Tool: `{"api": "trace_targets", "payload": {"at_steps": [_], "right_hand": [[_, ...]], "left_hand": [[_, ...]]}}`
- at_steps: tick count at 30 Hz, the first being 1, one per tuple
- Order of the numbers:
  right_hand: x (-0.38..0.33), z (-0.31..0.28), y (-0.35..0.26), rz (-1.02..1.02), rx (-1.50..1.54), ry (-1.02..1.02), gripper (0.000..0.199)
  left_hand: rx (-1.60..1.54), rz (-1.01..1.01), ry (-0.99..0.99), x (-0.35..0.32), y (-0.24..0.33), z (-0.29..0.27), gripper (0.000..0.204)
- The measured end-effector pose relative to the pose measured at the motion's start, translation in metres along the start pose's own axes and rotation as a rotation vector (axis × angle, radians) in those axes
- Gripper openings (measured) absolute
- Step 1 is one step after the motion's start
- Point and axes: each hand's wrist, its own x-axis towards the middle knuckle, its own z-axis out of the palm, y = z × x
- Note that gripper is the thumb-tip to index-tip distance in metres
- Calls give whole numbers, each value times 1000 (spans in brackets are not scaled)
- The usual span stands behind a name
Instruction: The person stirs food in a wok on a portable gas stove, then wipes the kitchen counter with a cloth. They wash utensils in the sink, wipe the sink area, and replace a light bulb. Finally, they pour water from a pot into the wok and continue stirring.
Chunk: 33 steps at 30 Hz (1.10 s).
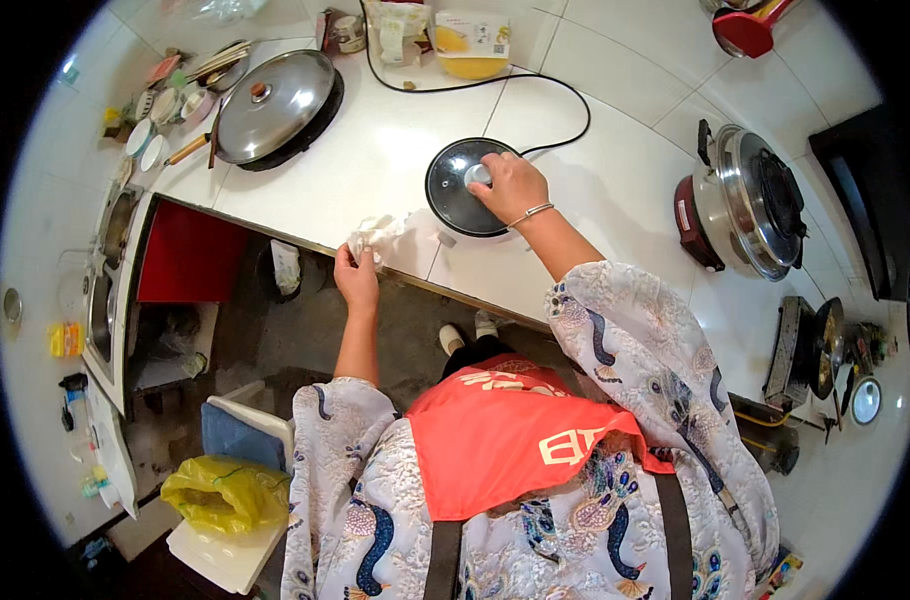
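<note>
Two hands, 1 person, both at the white worktop [395, 165], as seen from where I stood.

Item 1: rt. hand [515, 188], fingers bent in, fingertips closed on the pale knob [478, 174] of a round dark lid [450, 190], approx. mid-worktop. Body under lid hidden from view. Thin bracelet [531, 215] on rt. wrist. Black cord [587, 112] looped from lid's far side twd. back of worktop.

Item 2: L. hand [357, 278], partly closed, fingertips pinching near end of a crumpled white cloth [377, 233] (poss. tissue; couldn't tell) at worktop's front edge, left of lid & apart from it.

Surroundings, L.: 1 large pan [275, 105], domed metal cover on, brown knob; sm. bowls [155, 152] beyond it. Back: 1 clear/yellow pkg. [473, 45]. R.: 1 steel pot [723, 205] w/ lid, on dark red base [697, 225]; further R., 1 dark pan [827, 345].

Below worktop, lower L.: yellow bag [220, 495] in a pale bin [230, 558].

Person's dress: patterned sleeves, red apron [475, 430].
</note>
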Motion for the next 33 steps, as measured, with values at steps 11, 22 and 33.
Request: {"api": "trace_targets", "payload": {"at_steps": [11,22,33], "right_hand": [[24,-64,59,240,861,-73,36],[23,-66,54,320,1282,-196,28],[16,-26,1,-211,62,-57,31]], "left_hand": [[-226,-91,163,-25,4,-22,24],[-286,-83,198,-30,-2,-23,23],[-305,-2,180,-30,-12,-22,25]]}}
